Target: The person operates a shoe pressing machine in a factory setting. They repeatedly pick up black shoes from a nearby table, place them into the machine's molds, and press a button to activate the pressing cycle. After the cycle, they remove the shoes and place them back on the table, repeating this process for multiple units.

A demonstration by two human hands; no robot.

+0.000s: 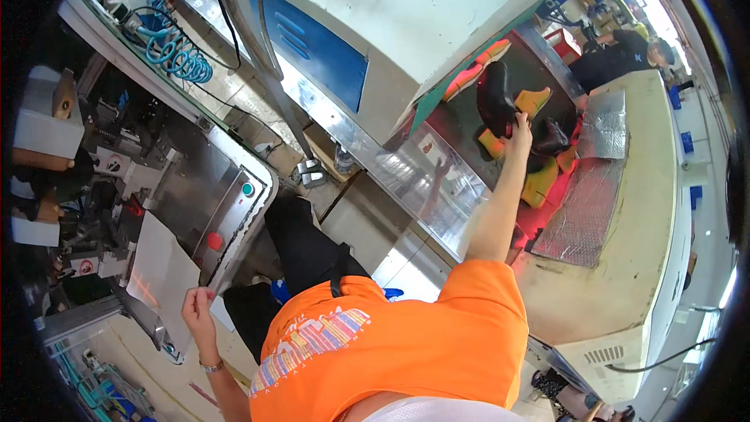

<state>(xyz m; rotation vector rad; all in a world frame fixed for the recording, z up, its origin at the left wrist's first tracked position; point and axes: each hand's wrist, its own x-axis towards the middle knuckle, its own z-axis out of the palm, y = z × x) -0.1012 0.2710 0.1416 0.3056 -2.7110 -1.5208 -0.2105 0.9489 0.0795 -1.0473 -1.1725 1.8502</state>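
My right hand (518, 139) reaches into a red-lit opening between pale machine housings. Its fingers close on the near end of a dark, glossy boot (497, 98). Around that boot lie yellow sole-shaped pieces (533, 101), with another yellow piece (539, 184) closer to my forearm. A second dark shoe part (551, 137) rests just right of the hand. My left hand (198, 314) hangs at the lower left, beside a machine's rounded corner. Its fingers are curled together, and nothing shows in them.
A green button (248, 188) and a red button (215, 241) sit on the left machine's edge. A metal ledge (437, 180) fronts the lit opening. Blue coiled hoses (176, 55) hang at the upper left. Another person (621, 56) is beyond the right machine.
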